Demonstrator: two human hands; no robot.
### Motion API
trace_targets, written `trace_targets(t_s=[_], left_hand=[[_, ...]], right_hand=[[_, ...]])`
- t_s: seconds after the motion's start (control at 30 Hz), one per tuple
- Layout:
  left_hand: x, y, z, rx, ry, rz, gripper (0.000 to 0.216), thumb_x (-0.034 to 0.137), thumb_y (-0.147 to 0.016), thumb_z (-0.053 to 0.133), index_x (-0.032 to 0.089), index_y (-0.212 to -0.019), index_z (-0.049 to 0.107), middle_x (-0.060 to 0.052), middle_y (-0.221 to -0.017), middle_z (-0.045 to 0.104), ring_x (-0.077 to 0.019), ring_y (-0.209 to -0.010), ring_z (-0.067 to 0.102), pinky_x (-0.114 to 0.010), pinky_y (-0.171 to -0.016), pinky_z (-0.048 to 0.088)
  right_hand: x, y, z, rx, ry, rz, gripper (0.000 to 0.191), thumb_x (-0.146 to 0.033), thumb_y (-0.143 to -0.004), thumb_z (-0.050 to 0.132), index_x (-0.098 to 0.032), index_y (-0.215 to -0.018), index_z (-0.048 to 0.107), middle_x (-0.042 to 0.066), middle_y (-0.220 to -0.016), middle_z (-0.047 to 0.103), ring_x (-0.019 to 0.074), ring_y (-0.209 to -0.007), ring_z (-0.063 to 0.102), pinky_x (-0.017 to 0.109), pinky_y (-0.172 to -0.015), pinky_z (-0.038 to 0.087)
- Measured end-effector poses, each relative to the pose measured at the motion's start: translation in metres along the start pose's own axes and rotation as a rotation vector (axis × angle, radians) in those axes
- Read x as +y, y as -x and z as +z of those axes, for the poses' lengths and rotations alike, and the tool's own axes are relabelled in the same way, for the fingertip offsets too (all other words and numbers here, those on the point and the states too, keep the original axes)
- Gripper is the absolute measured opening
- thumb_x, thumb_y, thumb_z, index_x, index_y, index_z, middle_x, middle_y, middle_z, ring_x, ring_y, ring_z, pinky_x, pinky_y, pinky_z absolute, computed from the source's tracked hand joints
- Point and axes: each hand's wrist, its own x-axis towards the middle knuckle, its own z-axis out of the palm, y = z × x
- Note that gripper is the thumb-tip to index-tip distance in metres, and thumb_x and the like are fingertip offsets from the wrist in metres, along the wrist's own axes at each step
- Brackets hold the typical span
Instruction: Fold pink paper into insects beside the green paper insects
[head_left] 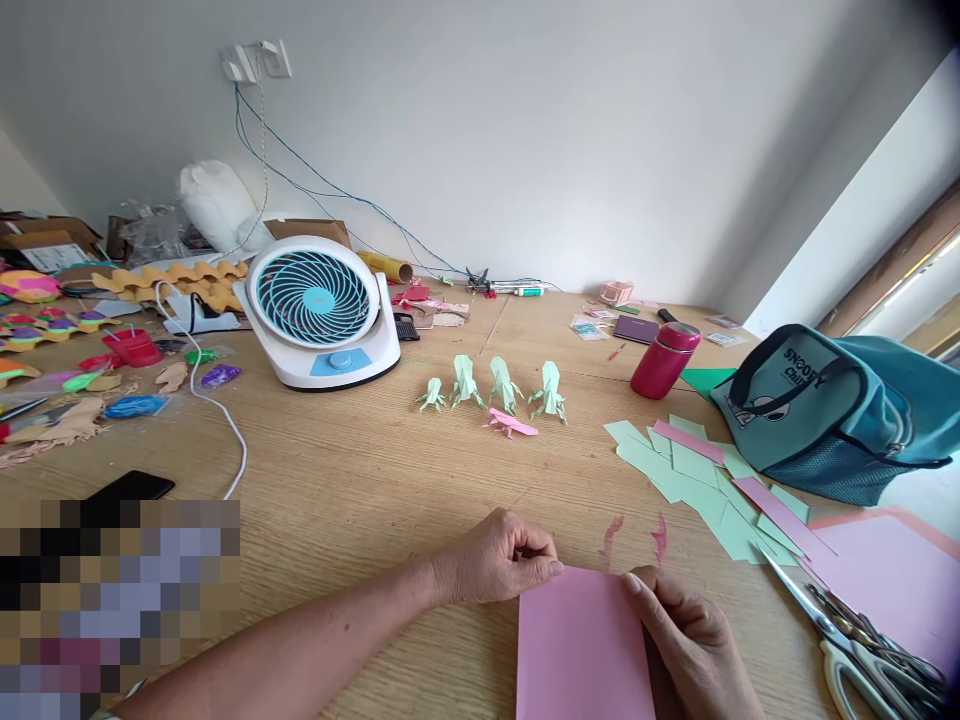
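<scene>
A pink sheet of paper (581,650) is held at the near edge of the table, running out of the bottom of the picture. My left hand (499,560) pinches its upper left corner between thumb and curled fingers. At the upper right corner, my right hand (682,635) grips the sheet with the thumb on top and the fingers behind. Beyond my hands stand several pale green folded paper figures (505,385) with thin legs. A pink folded paper figure (511,423) lies just in front of them.
Scissors (847,640), green paper scraps (694,475) and pink paper (892,570) lie to the right, near a teal bag (832,410) and a red flask (665,360). A white fan (322,310) stands at the back left; a black phone (135,487) lies left.
</scene>
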Motion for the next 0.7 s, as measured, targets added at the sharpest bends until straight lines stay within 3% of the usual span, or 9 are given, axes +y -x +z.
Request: trace_targets(t_s=[0.23, 0.47, 0.7], left_hand=[[0.000, 0.001, 0.000, 0.005, -0.003, -0.001, 0.024, 0.024, -0.084, 0.053, 0.013, -0.062, 0.054, 0.004, -0.057, 0.046, -0.0065, -0.055, 0.039, -0.018, -0.051, 0.029], [-0.003, -0.002, -0.002, 0.128, 0.048, -0.002, 0.028, 0.027, -0.086, 0.053, 0.014, -0.061, 0.050, 0.005, -0.058, 0.042, -0.0067, -0.055, 0.036, -0.018, -0.052, 0.028], [-0.010, -0.004, -0.004, 0.233, 0.083, -0.018, 0.034, 0.027, -0.087, 0.052, 0.016, -0.057, 0.040, 0.006, -0.057, 0.034, -0.0071, -0.055, 0.030, -0.021, -0.052, 0.025]], right_hand=[[0.004, -0.002, -0.001, 0.005, -0.095, 0.013, 0.042, -0.052, -0.072, 0.077, -0.021, -0.061, 0.051, -0.004, -0.054, 0.043, 0.0129, -0.052, 0.043, 0.024, -0.048, 0.035], [0.001, -0.002, -0.005, -0.020, 0.211, -0.041, 0.049, -0.062, -0.071, 0.072, -0.018, -0.058, 0.053, -0.002, -0.053, 0.049, 0.0109, -0.048, 0.042, 0.022, -0.045, 0.034], [-0.001, -0.001, -0.006, -0.019, 0.253, -0.029, 0.050, -0.064, -0.072, 0.069, -0.018, -0.059, 0.056, -0.002, -0.052, 0.050, 0.0131, -0.048, 0.046, 0.022, -0.045, 0.036]])
